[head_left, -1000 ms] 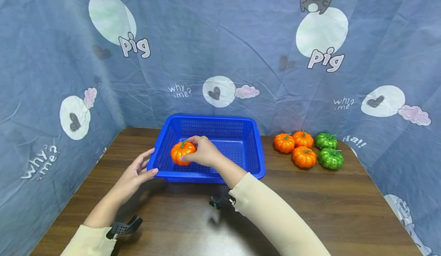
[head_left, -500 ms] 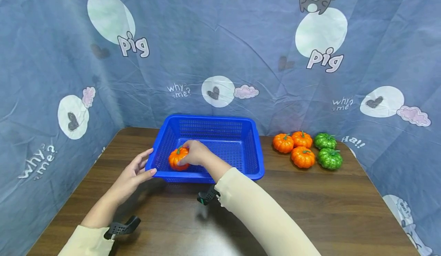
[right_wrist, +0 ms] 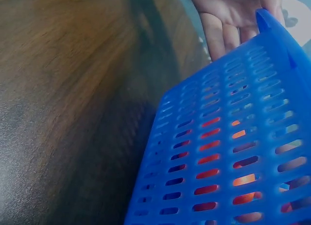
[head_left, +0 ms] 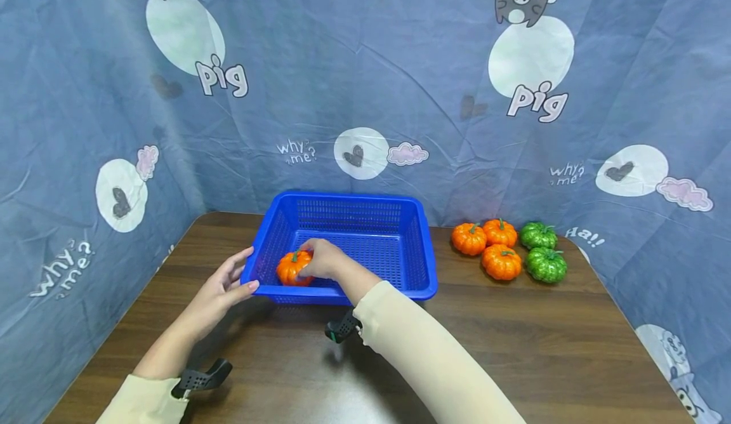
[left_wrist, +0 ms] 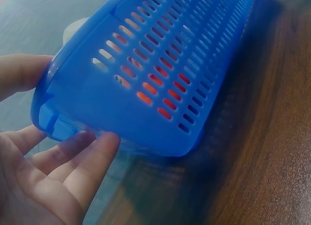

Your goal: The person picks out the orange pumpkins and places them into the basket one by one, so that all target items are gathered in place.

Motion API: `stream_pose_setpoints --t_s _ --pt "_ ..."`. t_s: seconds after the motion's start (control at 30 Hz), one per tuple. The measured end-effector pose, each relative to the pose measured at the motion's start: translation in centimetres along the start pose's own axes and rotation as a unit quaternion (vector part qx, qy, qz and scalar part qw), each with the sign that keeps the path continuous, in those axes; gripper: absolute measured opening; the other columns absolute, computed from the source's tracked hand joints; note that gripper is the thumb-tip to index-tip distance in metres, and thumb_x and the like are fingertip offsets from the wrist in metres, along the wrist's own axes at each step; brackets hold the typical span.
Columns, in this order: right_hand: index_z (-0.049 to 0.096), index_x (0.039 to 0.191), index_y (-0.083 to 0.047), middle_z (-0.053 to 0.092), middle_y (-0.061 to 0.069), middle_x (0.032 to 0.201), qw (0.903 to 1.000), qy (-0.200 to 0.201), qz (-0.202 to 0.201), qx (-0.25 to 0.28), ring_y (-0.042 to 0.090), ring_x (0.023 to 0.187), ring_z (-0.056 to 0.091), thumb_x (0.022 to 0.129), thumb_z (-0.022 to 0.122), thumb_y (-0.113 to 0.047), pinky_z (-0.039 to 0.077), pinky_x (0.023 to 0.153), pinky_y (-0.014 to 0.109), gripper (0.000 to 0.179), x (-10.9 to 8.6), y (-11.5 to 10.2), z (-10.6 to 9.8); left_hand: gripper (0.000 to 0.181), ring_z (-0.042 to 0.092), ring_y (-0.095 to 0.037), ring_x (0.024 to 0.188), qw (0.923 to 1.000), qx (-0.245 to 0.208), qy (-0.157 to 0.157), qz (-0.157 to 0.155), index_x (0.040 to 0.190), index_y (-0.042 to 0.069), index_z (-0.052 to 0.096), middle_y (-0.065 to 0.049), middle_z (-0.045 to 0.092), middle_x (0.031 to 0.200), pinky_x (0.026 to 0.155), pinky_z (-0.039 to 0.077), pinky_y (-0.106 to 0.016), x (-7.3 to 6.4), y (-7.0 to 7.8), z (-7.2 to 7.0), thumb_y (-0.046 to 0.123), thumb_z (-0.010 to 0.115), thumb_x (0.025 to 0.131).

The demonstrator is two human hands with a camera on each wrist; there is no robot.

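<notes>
A blue perforated plastic basket point(head_left: 420, 246) stands on the wooden table. My left hand point(head_left: 212, 294) grips its near left corner; in the left wrist view the thumb presses the rim while several fingers point(left_wrist: 92, 171) touch the outer wall. Inside the basket, at its near left, is a small glossy orange pumpkin point(head_left: 290, 270) with a green stem. My right hand point(head_left: 327, 260) reaches over the front rim and holds that pumpkin from its right side, thumb toward me. In the right wrist view the basket wall point(right_wrist: 228, 89) hides the right hand, and orange shows through the slots.
To the right of the basket sit several more pumpkins in a cluster: three orange ones, such as the front orange pumpkin point(head_left: 502, 262), and two green ones, such as the near green pumpkin point(head_left: 546, 265). A blue printed cloth point(head_left: 320, 81) hangs behind the table point(head_left: 514, 348).
My right hand has lowered the orange pumpkin into the basket and moved it slightly left and toward me. The left hand has kept its grip on the basket corner.
</notes>
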State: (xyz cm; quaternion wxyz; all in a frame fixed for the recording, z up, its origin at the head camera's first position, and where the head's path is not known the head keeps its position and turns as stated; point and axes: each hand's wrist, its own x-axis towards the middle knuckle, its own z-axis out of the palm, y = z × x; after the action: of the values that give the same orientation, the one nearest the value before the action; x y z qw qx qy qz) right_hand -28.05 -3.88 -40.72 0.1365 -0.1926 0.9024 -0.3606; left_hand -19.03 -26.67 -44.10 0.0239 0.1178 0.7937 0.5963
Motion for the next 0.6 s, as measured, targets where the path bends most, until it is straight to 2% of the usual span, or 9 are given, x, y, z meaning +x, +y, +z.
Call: stream_pose_setpoints --t_s 0.2,0.43,0.6 --pt "0.065 0.125 -0.004 0.068 0.013 0.117 0.9998 -0.003 0.01 0.019 0.022 0.105 0.063 0.073 0.087 -0.01 0.048 0.095 0.026 0.057 -0.11 0.08 -0.16 0.069 0.041 -0.055 0.132 1.0 -0.001 0.0 -0.003 0.158 0.004 0.017 -0.035 0.032 0.152 0.091 0.054 -0.027 -0.08 0.09 -0.03 0.015 0.057 0.102" --pt "0.066 0.124 -0.006 0.069 0.01 0.113 0.9996 0.0 0.023 0.014 0.019 0.104 0.063 0.075 0.088 -0.017 0.048 0.094 0.026 0.054 0.22 0.3 0.1 0.07 0.042 -0.054 0.132 0.9999 0.016 0.002 -0.005 0.158 0.005 0.018 -0.035 0.033 0.151 0.093 0.054 -0.033 -0.15 0.07 -0.08 0.015 0.057 0.102" --pt "0.067 0.123 -0.007 0.068 0.007 0.107 0.9997 0.004 0.023 0.008 0.018 0.099 0.062 0.075 0.088 -0.018 0.048 0.092 0.025 0.054 0.07 0.18 -0.02 0.07 0.043 -0.054 0.132 0.9998 0.016 0.002 -0.007 0.158 0.005 0.018 -0.035 0.033 0.151 0.093 0.054 -0.032 -0.11 0.13 -0.06 0.016 0.057 0.102"
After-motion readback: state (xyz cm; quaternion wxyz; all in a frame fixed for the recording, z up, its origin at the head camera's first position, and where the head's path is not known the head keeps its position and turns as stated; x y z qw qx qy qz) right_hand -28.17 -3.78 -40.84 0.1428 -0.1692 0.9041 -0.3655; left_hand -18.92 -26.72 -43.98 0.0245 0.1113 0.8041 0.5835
